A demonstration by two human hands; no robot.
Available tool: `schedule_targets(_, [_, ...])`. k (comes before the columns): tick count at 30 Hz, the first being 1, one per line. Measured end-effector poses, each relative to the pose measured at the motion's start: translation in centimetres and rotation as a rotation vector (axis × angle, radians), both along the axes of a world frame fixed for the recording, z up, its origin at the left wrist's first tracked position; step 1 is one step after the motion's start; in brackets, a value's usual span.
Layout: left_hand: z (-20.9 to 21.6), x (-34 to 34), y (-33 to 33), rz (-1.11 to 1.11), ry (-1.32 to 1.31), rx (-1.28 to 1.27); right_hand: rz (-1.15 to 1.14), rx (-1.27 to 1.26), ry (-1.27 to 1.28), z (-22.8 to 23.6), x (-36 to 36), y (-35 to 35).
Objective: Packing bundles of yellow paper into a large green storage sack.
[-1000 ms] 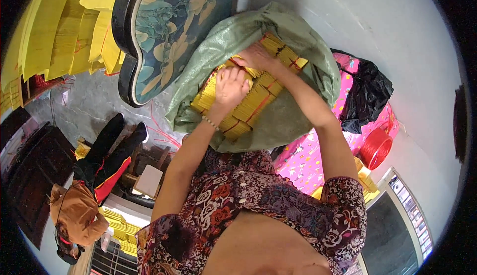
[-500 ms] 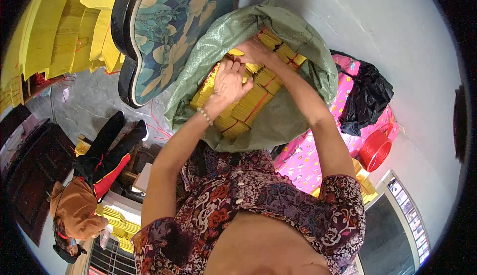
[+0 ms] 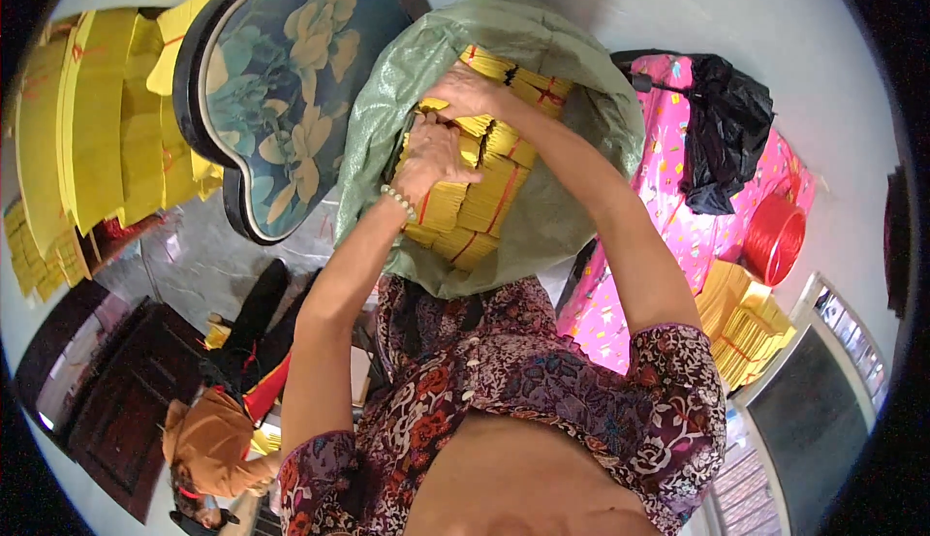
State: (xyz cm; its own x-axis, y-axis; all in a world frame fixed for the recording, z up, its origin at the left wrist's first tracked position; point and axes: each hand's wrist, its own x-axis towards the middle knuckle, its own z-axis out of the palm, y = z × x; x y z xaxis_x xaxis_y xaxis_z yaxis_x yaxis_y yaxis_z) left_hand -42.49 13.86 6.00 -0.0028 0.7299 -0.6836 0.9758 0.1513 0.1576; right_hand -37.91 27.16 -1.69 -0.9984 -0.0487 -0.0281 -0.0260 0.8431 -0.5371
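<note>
Several bundles of folded yellow paper (image 3: pixel 492 192), tied with red bands, lie packed side by side in a large pale green woven sack (image 3: pixel 387 71) whose mouth is folded wide. My left hand (image 3: pixel 436 153), with a beaded bracelet on its wrist, lies on the bundles at the sack's left side, its thumb stretched away from the fingers. Just beyond it, my right hand (image 3: pixel 467 88) reaches across and closes on the end of a yellow paper bundle at the sack's left wall. The tips of its fingers are partly hidden.
A dark-rimmed floral panel (image 3: pixel 310 80) stands left of the sack, with stacked yellow paper (image 3: pixel 107 119) beyond. At right are a pink patterned cover (image 3: pixel 668 216), a black plastic bag (image 3: pixel 727 139) and a red ribbon roll (image 3: pixel 775 240). Another person (image 3: pixel 208 444) is at lower left.
The view has shifted, so the surroundings sit differently in the picture. Both hands remain at the sack's left side, slightly farther left over the bundles.
</note>
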Motion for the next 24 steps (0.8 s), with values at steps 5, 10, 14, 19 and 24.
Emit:
schedule_targets(5, [-1.4, -0.3, 0.5, -0.006, -0.034, -0.152, 0.009, -0.006, 0.047, 0.5, 0.0, -0.6])
schedule_targets(10, [-2.3, 0.3, 0.6, -0.007, -0.080, -0.250, -0.008, 0.017, 0.235, -2.4, 0.7, -0.2])
schedule_targets(14, [-2.2, 1.0, 0.3, 0.043, -0.036, -0.220, -0.031, 0.019, 0.382, -1.6, -0.2, -0.2])
schedule_targets(19, [-2.1, -0.3, 1.0, -0.022, -0.119, -0.129, 0.056, -0.006, 0.087, 0.0, -0.7, 0.1])
schedule_targets(24, [-2.0, -0.4, 2.5, -0.018, -0.201, -0.191, -0.020, -0.055, 0.162, -0.4, 0.1, 0.2])
